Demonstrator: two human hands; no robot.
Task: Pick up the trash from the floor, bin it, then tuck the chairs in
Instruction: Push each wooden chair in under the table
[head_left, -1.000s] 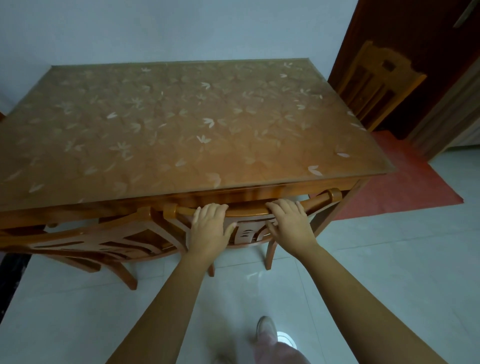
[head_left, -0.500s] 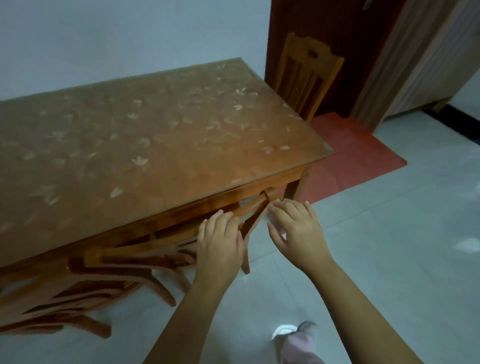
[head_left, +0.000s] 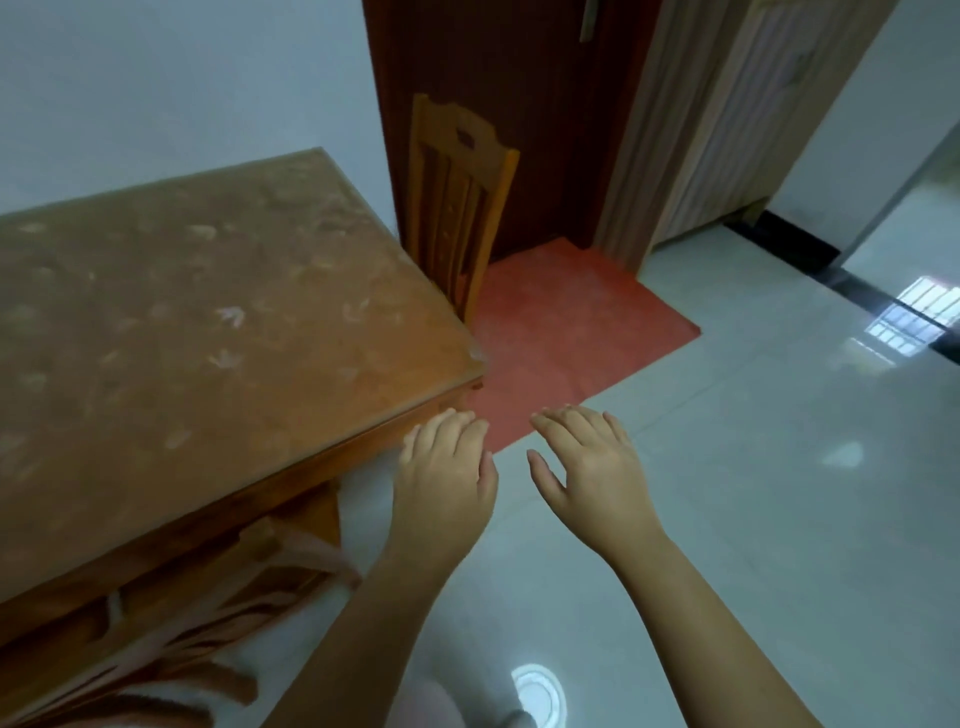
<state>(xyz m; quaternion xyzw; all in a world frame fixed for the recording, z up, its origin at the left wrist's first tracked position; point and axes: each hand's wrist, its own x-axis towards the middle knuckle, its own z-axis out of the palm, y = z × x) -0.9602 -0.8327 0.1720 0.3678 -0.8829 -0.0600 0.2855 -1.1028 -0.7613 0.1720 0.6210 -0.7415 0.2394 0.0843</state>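
A wooden table (head_left: 208, 338) with a flower-patterned cover fills the left. Under its near edge, a wooden chair (head_left: 218, 597) is pushed in, its carved back blurred. A second wooden chair (head_left: 457, 208) stands at the table's far end, against the dark door. My left hand (head_left: 447, 473) hovers beside the table's near right corner, fingers apart, holding nothing. My right hand (head_left: 592, 467) is over the floor next to it, open and empty. No trash shows on the floor.
A red mat (head_left: 561, 332) lies before the dark brown door (head_left: 509, 104). Pale glossy floor tiles (head_left: 753, 493) spread to the right. A light wooden frame (head_left: 685, 130) and a dark threshold strip (head_left: 810, 260) stand at the back right. My shoe (head_left: 519, 719) shows at the bottom edge.
Both hands have let go of the tucked chair's back and lifted off it. My view has swung right, past the table corner toward the second chair and the door.
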